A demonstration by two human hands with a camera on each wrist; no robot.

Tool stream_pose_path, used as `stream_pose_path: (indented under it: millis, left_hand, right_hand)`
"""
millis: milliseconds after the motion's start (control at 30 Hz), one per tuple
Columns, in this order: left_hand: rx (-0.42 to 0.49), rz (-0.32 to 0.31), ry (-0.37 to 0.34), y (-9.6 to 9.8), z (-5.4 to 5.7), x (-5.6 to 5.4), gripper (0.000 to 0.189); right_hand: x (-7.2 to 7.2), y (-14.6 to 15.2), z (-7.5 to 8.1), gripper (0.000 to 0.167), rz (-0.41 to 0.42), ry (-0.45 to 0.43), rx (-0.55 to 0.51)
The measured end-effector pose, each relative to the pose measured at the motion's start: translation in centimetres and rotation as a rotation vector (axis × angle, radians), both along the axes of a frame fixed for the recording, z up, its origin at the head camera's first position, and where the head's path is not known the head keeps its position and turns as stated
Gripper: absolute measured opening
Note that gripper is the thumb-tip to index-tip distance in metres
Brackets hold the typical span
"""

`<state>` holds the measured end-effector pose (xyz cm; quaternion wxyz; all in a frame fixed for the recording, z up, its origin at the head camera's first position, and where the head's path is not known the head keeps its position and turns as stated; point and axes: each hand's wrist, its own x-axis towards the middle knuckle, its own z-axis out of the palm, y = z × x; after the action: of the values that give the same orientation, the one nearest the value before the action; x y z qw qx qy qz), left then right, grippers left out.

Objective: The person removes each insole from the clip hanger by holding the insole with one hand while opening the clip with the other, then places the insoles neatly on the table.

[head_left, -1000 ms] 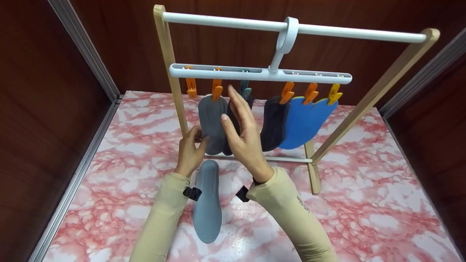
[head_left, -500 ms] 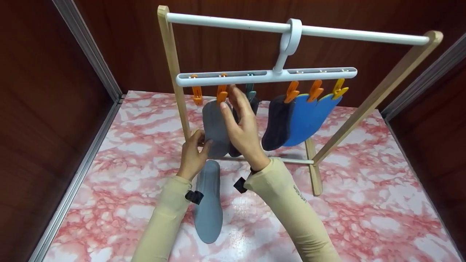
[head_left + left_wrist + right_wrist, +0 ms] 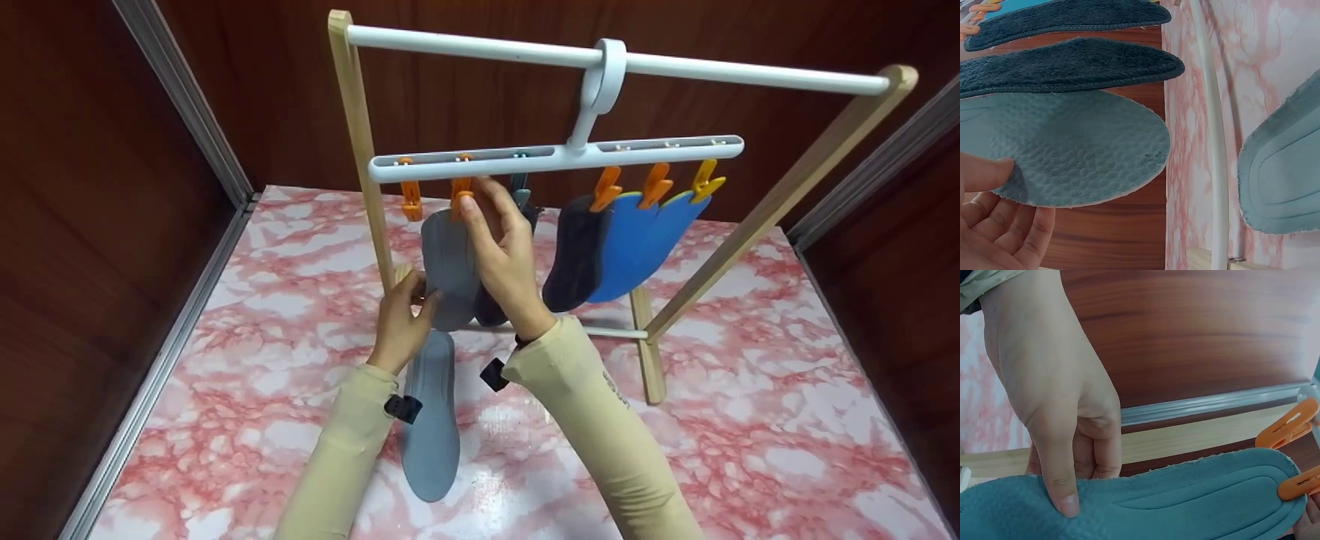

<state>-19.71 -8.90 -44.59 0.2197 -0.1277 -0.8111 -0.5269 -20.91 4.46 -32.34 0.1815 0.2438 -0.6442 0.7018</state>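
Observation:
My left hand [image 3: 401,319] pinches the left edge of a grey insole [image 3: 448,262]; its thumb lies on the front face and the other fingers sit behind, as the left wrist view shows. The insole hangs upright with its heel end at an orange clothespin [image 3: 460,196], whose tip overlaps that end in the right wrist view. My right hand [image 3: 511,259] holds this clothespin, thumb on its front and fingers reaching behind it. A matching grey insole [image 3: 431,427] lies on the table below the hands. Behind the right hand hangs a dark fuzzy insole [image 3: 1072,64] from a teal clothespin [image 3: 520,193].
The white clip hanger [image 3: 480,169] hooks over the top rail [image 3: 480,46] of a wooden-legged rack. To its right hang another dark insole [image 3: 574,255] and blue insoles [image 3: 637,247]. At the far left dangles an orange clothespin [image 3: 410,201] with nothing in it.
My right hand's thumb has moved up onto the orange clothespin and the fingers have closed in. The hanger's left end has dipped slightly. My left hand keeps its hold on the grey insole.

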Motion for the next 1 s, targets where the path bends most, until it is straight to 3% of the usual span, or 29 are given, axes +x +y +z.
stream_pose_path:
  millis: [400, 733, 1000]
  left_hand:
    - [0.014, 0.001, -0.004, 0.05, -0.02, 0.33, 0.009]
    - [0.023, 0.008, -0.014, 0.12, -0.06, 0.68, 0.008]
    - [0.013, 0.006, 0.010, 0.19, -0.29, 0.83, 0.009]
  right_hand:
    - [-0.39, -0.08, 0.31, 0.035, -0.015, -0.069, -0.088]
    - [-0.55, -0.21, 0.70, 0.033, 0.000, -0.159, -0.233]
    - [-0.67, -0.13, 0.73, 0.030, -0.016, -0.178, -0.276]
